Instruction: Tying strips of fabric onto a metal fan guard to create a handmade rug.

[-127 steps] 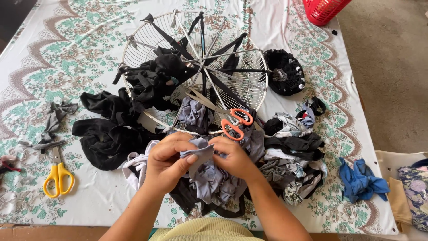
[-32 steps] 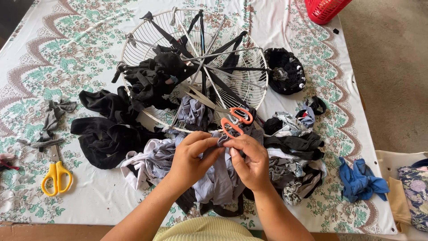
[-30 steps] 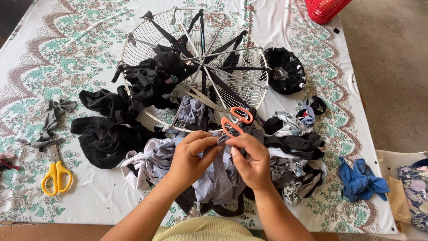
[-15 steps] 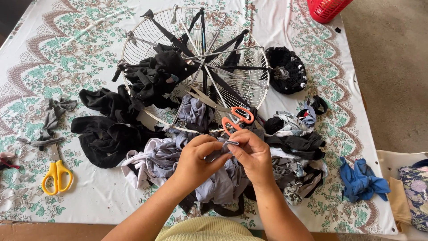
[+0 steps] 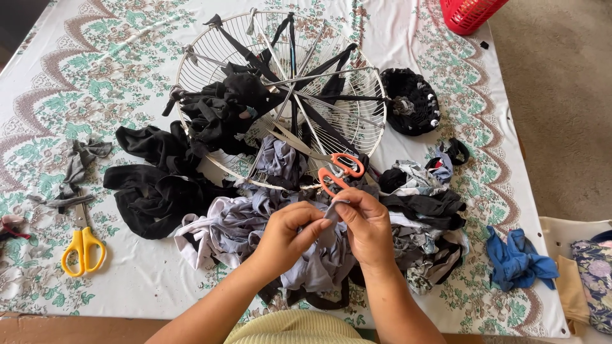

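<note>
Both hands pinch a narrow grey strip of cloth (image 5: 333, 220) above a heap of pale lilac-grey fabric (image 5: 255, 229).

The strip runs between the left hand (image 5: 287, 236) and the right hand (image 5: 364, 226), each closed on it with fingertips, just in front of the orange-handled scissors (image 5: 338, 173) lying at the rim of a round white wire frame (image 5: 280, 95) threaded with black cloth strips. Black fabric scraps (image 5: 153, 191) lie left, yellow-handled scissors (image 5: 81, 245) farther left, crumpled blue cloth (image 5: 516, 261) right. Forearms rise from the bottom edge, wrists bent inward.
</note>
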